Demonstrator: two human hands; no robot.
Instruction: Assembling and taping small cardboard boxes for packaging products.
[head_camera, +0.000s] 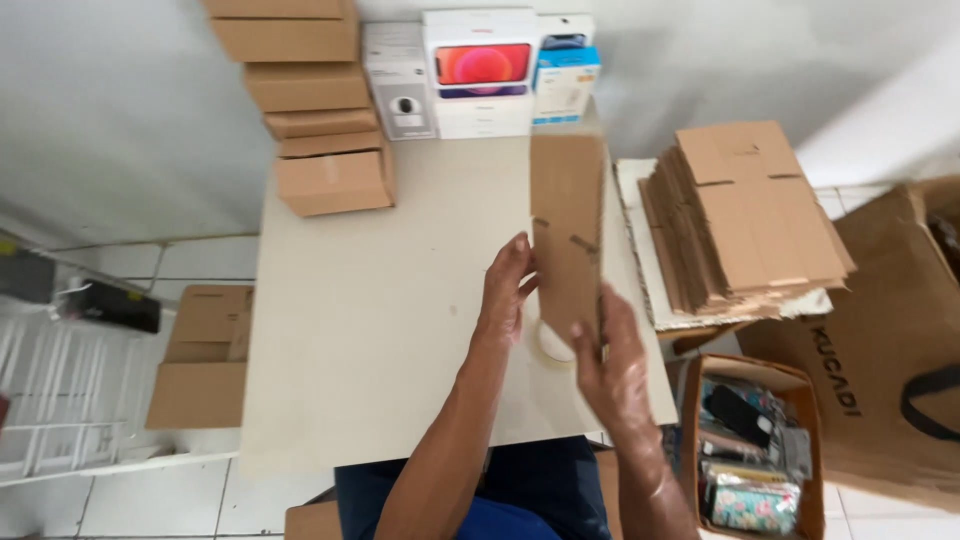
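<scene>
At the right edge of a pale worktop (380, 300), a person seated at its near side holds a flattened brown cardboard box blank (568, 225) upright, its long side running away toward the far edge. The left hand (507, 290) presses flat against the blank's left face with fingers spread, touching rather than clasping it; the right hand (605, 365) grasps the blank's near lower end, thumb on one face and fingers wrapped behind. A roll of clear tape (548, 343) lies on the worktop just under the blank, partly hidden by the hands. Judged from this pose, squaring the blank well calls for keeping the right hand's hold firm at the corner while the left palm pushes evenly along the scored fold, so the panels open without creasing across the slots. Along the far edge stand retail packages: a small white carton (398, 80) picturing a round camera, a larger white carton (480, 72) with a red-and-orange phone picture, and a light blue and white carton (564, 85) with a darker package behind it. At the far left corner, made-up brown boxes (315, 110) stand stacked. Off the right edge, a thick pile of flat blanks (745, 215) rests on a white board, beside a large brown carton (890, 330) with dark lettering down its side, and an open box (750, 450) of patterned phone cases sits on the floor below. More brown boxes (205, 365) lie on the tiles at left.
</scene>
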